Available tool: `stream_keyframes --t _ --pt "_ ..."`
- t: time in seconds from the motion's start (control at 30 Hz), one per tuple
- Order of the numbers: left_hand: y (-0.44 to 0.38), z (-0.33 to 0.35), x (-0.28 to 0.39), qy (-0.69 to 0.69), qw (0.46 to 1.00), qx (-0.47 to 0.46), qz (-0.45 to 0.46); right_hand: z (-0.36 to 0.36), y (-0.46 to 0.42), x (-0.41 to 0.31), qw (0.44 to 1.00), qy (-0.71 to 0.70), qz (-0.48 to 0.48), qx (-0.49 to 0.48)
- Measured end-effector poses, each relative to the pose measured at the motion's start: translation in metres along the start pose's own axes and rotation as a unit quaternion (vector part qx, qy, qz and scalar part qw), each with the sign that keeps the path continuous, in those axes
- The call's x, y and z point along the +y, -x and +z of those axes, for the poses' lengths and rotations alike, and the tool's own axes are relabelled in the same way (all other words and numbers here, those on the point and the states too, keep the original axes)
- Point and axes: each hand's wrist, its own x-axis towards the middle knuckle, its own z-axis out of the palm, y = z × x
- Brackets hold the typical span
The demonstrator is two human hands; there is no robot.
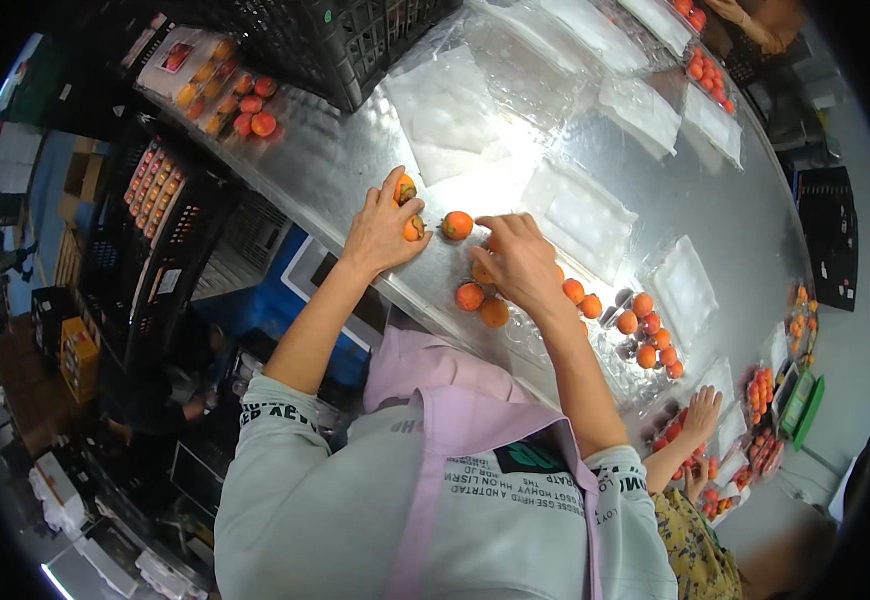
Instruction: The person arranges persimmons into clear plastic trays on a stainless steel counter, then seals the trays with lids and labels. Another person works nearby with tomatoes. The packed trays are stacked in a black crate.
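On the metal table (315,157), my left hand (384,229) has its fingers around orange persimmons (413,227) with leafy caps. Between my hands lies a single persimmon (457,225). My right hand (517,259) is over a small group of persimmons, with its fingertips just right of the single one; whether it grips any fruit is hidden. Two persimmons of that group, one redder (469,296) and one duller orange (494,313), lie below the hand, near the table's front edge. More persimmons sit in a clear plastic tray (615,360) to the right.
A black plastic crate (352,67) stands at the back left, beside clear packs of fruit (180,75). Clear trays with white pads (581,217) cover much of the table's middle. At the right, a co-worker's hand (703,412) is over other fruit trays. Stacked crates stand left of the table.
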Motion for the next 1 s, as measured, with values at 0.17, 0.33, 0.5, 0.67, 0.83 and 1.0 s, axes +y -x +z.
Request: stream_keyframes --t 0.17,0.33,0.5,0.67,0.83,1.0 --pt "0.0 0.006 0.002 -0.004 0.999 0.044 -0.024 0.051 -0.026 0.013 0.985 0.14 -0.1 -0.026" --pt "0.007 0.003 0.0 -0.039 0.997 0.062 -0.026 0.053 -0.028 0.011 0.993 0.038 -0.113 0.005" --pt "-0.007 0.003 -0.013 -0.008 0.998 0.066 -0.009 0.007 0.002 0.007 0.863 -0.461 0.18 -0.099" --pt "-0.012 0.004 -0.022 0.078 0.992 0.094 -0.029 -0.018 0.048 0.022 0.655 -0.702 0.277 -0.047" --pt "-0.013 0.013 -0.045 0.245 0.953 0.166 -0.072 -0.018 0.077 0.027 0.487 -0.829 0.273 0.037" --pt "-0.008 0.011 -0.034 0.421 0.877 0.148 -0.178 -0.02 0.098 0.03 0.573 -0.756 0.288 0.128"
